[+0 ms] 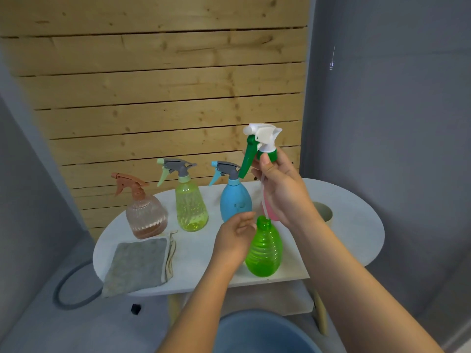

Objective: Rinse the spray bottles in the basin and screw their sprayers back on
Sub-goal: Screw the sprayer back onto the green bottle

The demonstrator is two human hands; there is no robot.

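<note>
Right hand [280, 189] raised above desk [356, 225], fingers curled round green collar of white-green sprayer [260, 143]; dip tube hangs down to open neck of green bottle [265, 248]. Green bottle upright near desk front edge, sprayer off. Left hand [234, 235] beside bottle neck, fingers loosely curved, touching or just beside; cannot tell grip. Brown bottle [145, 215], yellow bottle [191, 205], blue bottle [235, 200] upright behind, sprayers on. Grey cloth [137, 266] at desk left. Blue basin [262, 332] below desk front.

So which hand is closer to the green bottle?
Left. The left hand is beside the green bottle, at its neck. The right hand is up above it, holding the sprayer.
</note>
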